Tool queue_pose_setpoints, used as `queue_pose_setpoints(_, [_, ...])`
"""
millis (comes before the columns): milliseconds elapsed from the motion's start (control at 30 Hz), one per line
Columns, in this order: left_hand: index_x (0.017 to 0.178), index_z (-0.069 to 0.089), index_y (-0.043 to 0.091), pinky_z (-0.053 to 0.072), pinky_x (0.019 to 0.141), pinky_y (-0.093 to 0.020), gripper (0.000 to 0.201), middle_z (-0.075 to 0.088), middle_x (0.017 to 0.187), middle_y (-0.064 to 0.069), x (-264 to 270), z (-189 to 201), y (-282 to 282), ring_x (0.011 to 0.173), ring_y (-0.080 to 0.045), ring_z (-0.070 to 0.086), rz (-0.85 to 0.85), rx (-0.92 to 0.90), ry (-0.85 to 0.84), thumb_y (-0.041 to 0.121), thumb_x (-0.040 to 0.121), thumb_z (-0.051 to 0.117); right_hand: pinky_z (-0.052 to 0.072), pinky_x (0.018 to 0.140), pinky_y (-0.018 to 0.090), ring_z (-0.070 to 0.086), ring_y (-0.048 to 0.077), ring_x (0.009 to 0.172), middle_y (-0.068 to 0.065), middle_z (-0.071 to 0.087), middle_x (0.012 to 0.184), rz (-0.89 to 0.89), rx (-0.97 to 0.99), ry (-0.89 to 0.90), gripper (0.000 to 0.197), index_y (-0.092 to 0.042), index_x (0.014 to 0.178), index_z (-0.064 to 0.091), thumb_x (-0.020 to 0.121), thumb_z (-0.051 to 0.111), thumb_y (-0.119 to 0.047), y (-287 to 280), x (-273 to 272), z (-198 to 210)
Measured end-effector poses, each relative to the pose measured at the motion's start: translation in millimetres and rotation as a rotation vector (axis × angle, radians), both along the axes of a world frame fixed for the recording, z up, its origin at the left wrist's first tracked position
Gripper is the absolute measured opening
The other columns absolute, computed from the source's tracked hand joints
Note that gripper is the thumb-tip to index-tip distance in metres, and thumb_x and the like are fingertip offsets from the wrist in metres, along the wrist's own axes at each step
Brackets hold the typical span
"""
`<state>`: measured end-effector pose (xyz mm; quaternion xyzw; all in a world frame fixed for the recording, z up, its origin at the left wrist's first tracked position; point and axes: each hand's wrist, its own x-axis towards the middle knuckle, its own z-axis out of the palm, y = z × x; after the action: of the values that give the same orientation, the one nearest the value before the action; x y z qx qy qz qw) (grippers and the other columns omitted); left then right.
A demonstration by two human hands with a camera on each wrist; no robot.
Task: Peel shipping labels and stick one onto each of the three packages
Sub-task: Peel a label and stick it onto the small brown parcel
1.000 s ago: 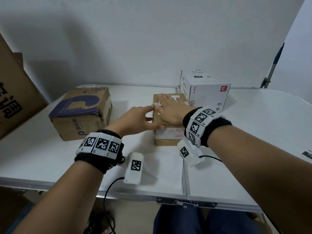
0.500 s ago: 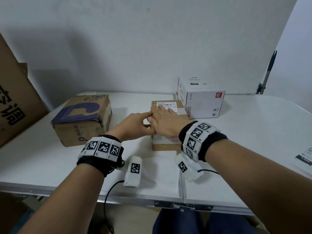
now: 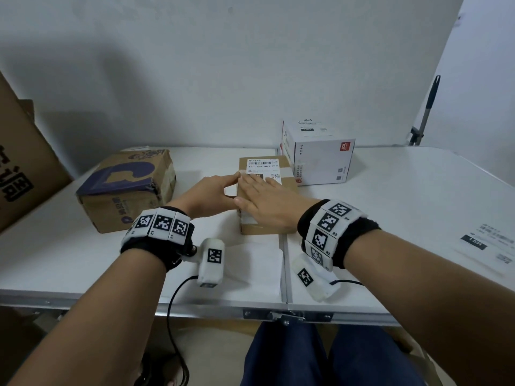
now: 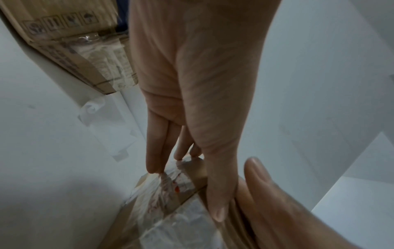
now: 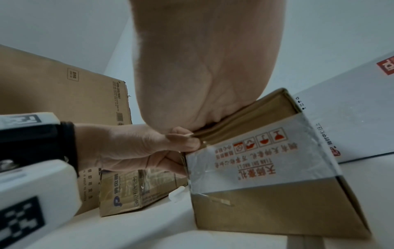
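A shipping label point(image 3: 263, 169) lies on the flat brown package point(image 3: 264, 190) at centre of the white surface point(image 3: 390, 207). The right hand point(image 3: 267, 203), fingers flat, presses its top; the left hand point(image 3: 207, 195) grasps its left edge. A purple-printed carton point(image 3: 125, 188) stands left, a white box point(image 3: 320, 154) right.
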<state>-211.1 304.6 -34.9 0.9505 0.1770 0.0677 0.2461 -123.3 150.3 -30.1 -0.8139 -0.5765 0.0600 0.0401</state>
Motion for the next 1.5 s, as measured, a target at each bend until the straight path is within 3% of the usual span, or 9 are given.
queue_pose_setpoints(100, [0.149, 0.033, 0.025, 0.032, 0.108, -0.026, 0.076, 0.043, 0.148, 0.008, 0, 2, -1, 0.132, -0.012, 0.046, 0.026, 0.005, 0.019, 0.036, 0.082, 0.068, -0.001, 0.122, 0.037, -0.005, 0.014, 0.149, 0.005, -0.002, 0.162, 0.008, 0.011, 0.001, 0.064, -0.010, 0.153, 0.000, 0.102, 0.013, -0.046, -7, -2, 0])
queue_pose_setpoints(633, [0.148, 0.033, 0.029, 0.038, 0.104, -0.027, 0.083, 0.052, 0.141, 0.008, 1, 8, -8, 0.121, -0.009, 0.055, 0.030, -0.113, 0.031, 0.044, 0.078, 0.073, 0.003, 0.121, 0.040, 0.005, 0.011, 0.149, 0.000, 0.010, 0.161, 0.026, 0.053, 0.096, 0.054, -0.015, 0.152, 0.018, 0.104, 0.015, -0.039, -36, 10, 5])
queue_pose_setpoints(900, [0.149, 0.032, 0.031, 0.039, 0.102, -0.027, 0.084, 0.053, 0.139, 0.011, 4, 8, -6, 0.116, -0.008, 0.057, 0.034, -0.139, 0.048, 0.043, 0.077, 0.074, 0.019, 0.118, 0.039, 0.028, 0.014, 0.143, 0.001, 0.039, 0.152, -0.018, 0.176, 0.093, 0.053, -0.022, 0.144, 0.041, 0.103, 0.012, -0.039, -48, 30, -1])
queue_pose_setpoints(1033, [0.149, 0.032, 0.031, 0.038, 0.099, -0.025, 0.083, 0.052, 0.140, 0.011, 6, 9, -7, 0.117, -0.009, 0.056, 0.025, -0.138, 0.056, 0.045, 0.078, 0.073, 0.035, 0.109, 0.035, 0.048, 0.020, 0.128, 0.002, 0.058, 0.136, -0.074, 0.310, 0.149, 0.050, -0.020, 0.130, 0.059, 0.104, 0.018, -0.033, -58, 33, 3])
queue_pose_setpoints(1133, [0.143, 0.042, 0.034, 0.040, 0.088, -0.022, 0.067, 0.058, 0.131, 0.015, 3, 10, -8, 0.112, -0.007, 0.058, 0.010, -0.111, 0.048, 0.042, 0.083, 0.069, 0.040, 0.106, 0.032, 0.055, 0.016, 0.121, -0.002, 0.063, 0.130, -0.185, 0.426, 0.298, 0.051, -0.022, 0.122, 0.066, 0.104, 0.021, -0.037, -65, 38, 2])
queue_pose_setpoints(1233, [0.120, 0.060, 0.039, 0.044, 0.066, -0.019, 0.031, 0.071, 0.097, 0.011, 2, 8, -6, 0.090, -0.008, 0.066, 0.034, 0.028, 0.060, 0.040, 0.089, 0.061, 0.044, 0.092, 0.027, 0.059, 0.017, 0.101, 0.007, 0.067, 0.118, -0.272, 0.521, 0.359, 0.054, -0.018, 0.120, 0.067, 0.104, 0.020, -0.039, -64, 37, 5])
queue_pose_setpoints(1300, [0.112, 0.064, 0.033, 0.044, 0.063, -0.020, 0.024, 0.071, 0.093, 0.008, 5, 7, -4, 0.084, -0.010, 0.067, 0.056, 0.079, 0.038, 0.040, 0.089, 0.060, 0.039, 0.092, 0.023, 0.058, 0.019, 0.109, 0.008, 0.065, 0.123, -0.260, 0.543, 0.417, 0.054, -0.014, 0.127, 0.062, 0.104, 0.020, -0.038, -57, 34, 9])
queue_pose_setpoints(1400, [0.120, 0.057, 0.024, 0.043, 0.065, -0.021, 0.037, 0.067, 0.100, 0.008, 12, 12, 1, 0.083, -0.015, 0.064, 0.059, 0.154, 0.021, 0.040, 0.087, 0.064, 0.032, 0.100, 0.023, 0.050, 0.021, 0.126, 0.007, 0.058, 0.134, -0.225, 0.516, 0.479, 0.054, -0.013, 0.134, 0.055, 0.104, 0.019, -0.038, -39, 36, 12])
queue_pose_setpoints(1500, [0.145, 0.033, 0.033, 0.050, 0.076, -0.025, 0.069, 0.061, 0.112, 0.007, 16, 17, 12, 0.074, -0.011, 0.068, 0.091, 0.087, 0.049, 0.037, 0.085, 0.067, 0.030, 0.113, 0.032, 0.047, 0.020, 0.130, 0.005, 0.054, 0.139, -0.215, 0.514, 0.550, 0.056, -0.015, 0.135, 0.055, 0.103, 0.019, -0.044, -16, 47, 11])
